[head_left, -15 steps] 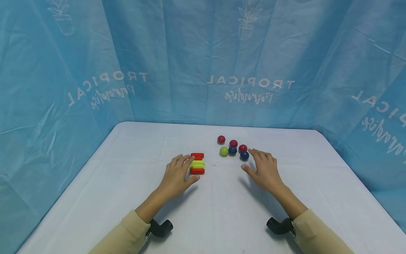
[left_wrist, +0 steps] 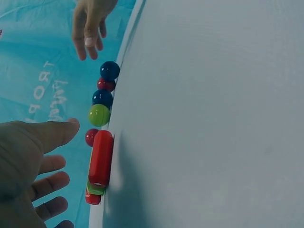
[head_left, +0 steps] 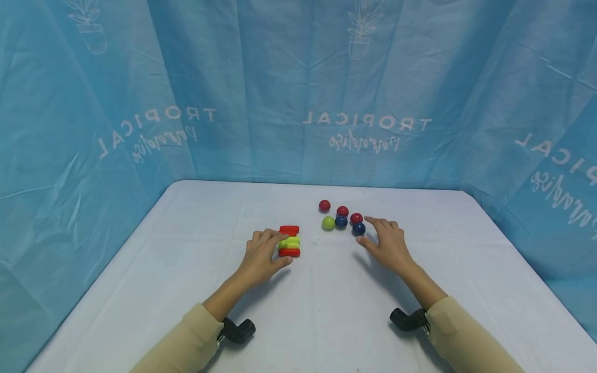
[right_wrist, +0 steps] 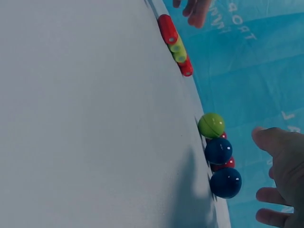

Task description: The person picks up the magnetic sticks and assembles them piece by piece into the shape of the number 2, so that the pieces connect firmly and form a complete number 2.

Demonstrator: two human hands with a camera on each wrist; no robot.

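My left hand (head_left: 260, 259) hovers at the left side of a short row of small blocks, fingers relaxed and thumb apart. The row has a red block (head_left: 289, 253) in front, yellow-green blocks (head_left: 294, 241) in the middle and red (head_left: 290, 229) at the back. The left index finger overlaps them in the head view; the left wrist view shows a gap between thumb and front block. My right hand (head_left: 389, 247) is beside a blue ball (head_left: 358, 229) and a red ball (head_left: 356, 218), holding nothing. Its thumb and fingers are spread apart.
Left of those two balls lie a second blue ball (head_left: 341, 221), a green ball (head_left: 328, 223) and two more red balls (head_left: 324, 205). All rest on a white-covered table (head_left: 326, 305). A blue printed curtain (head_left: 280, 88) hangs behind and at the sides.
The left fingers have bent slightly, and the index finger has come lower over the blocks. The right thumb has moved slightly closer to the near blue ball. Blocks and balls keep their arrangement.
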